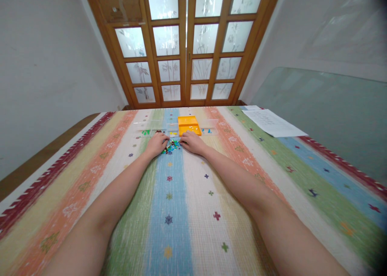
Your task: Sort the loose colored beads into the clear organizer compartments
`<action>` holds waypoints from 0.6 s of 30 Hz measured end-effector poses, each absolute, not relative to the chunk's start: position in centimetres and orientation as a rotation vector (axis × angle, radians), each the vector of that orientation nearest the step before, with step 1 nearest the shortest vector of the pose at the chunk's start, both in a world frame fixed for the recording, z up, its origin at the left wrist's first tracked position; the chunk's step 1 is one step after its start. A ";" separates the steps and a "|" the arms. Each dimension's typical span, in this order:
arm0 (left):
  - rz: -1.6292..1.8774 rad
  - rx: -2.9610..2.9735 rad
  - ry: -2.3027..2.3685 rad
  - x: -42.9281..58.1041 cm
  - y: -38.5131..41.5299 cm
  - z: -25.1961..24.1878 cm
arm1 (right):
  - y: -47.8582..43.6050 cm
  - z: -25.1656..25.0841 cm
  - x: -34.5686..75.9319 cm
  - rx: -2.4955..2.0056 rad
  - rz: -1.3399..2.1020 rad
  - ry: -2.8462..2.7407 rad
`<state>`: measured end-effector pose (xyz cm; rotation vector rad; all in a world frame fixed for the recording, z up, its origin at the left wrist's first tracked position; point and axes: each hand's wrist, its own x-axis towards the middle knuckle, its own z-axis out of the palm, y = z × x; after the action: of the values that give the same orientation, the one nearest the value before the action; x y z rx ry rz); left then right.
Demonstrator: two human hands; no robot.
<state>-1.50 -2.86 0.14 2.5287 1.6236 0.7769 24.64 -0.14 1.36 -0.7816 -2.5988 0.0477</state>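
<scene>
A small heap of mixed green, blue, brown and white pieces (171, 146) lies on the striped cloth between my two hands. At its left edge, my left hand (157, 144) rests with the fingers bent and drawn together; whatever is at the fingertips is too small to make out. My right hand (192, 142) is on the other side, its fingers curled in toward the heap, and any piece in them is hidden. Just beyond stands an open orange box (190, 121) with white bits inside. Clear plastic trays (137, 126) flank it, holding green, brown, yellow and blue pieces.
The table wears a striped, patterned tablecloth (169, 235). Printed paper sheets (273, 122) lie at its far right. Behind the table are wooden doors with glass panes (171, 70), and a glass panel (326, 111) leans by the right wall.
</scene>
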 end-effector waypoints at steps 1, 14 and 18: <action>0.779 2.524 1.604 -1.5 -2.8 0.2 | -0.2 1.3 24.6 -0.790 0.050 -2.585; 0.758 2.553 1.687 -1.7 -3.2 0.5 | 3.3 1.3 28.9 -1.197 0.222 -1.855; 0.797 2.503 1.685 -1.9 -3.0 0.4 | 4.3 1.3 30.4 -1.266 0.164 -1.722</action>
<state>-1.94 -3.05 0.40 2.5033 1.6852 0.7968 30.43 4.25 1.35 -1.2661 -1.7216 0.1637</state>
